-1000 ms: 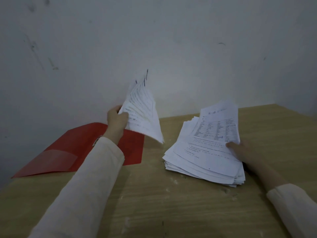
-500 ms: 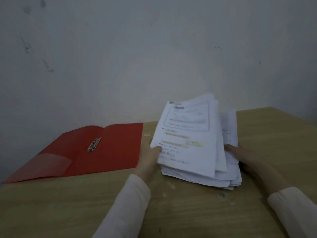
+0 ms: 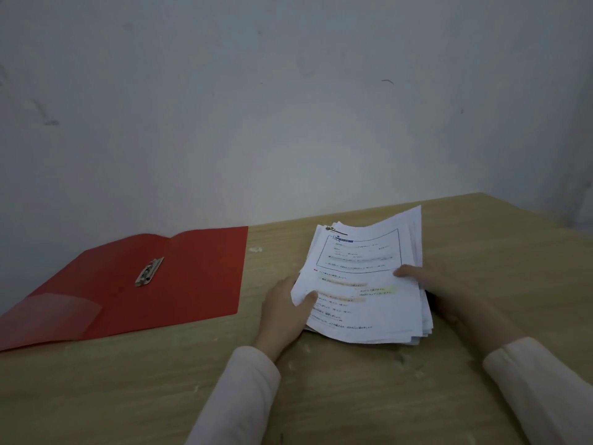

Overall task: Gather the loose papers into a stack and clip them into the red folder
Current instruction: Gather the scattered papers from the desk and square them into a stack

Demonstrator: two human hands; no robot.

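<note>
Both hands hold the paper stack (image 3: pixel 362 284) on the wooden table (image 3: pixel 160 380)
Left hand (image 3: pixel 284 311) and right hand (image 3: pixel 446 292) each grip one side edge, thumb on top; open red folder (image 3: pixel 179 277) lies left, apart

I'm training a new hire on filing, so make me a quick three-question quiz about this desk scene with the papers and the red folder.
1. True or false: the red folder lies open on the table.
2. Which hand has its thumb on top of the paper stack: A left hand, B right hand, C both?
3. What metal part sits near the folder's fold?

Key: 1 true. 2 C. 3 the clip.
</note>
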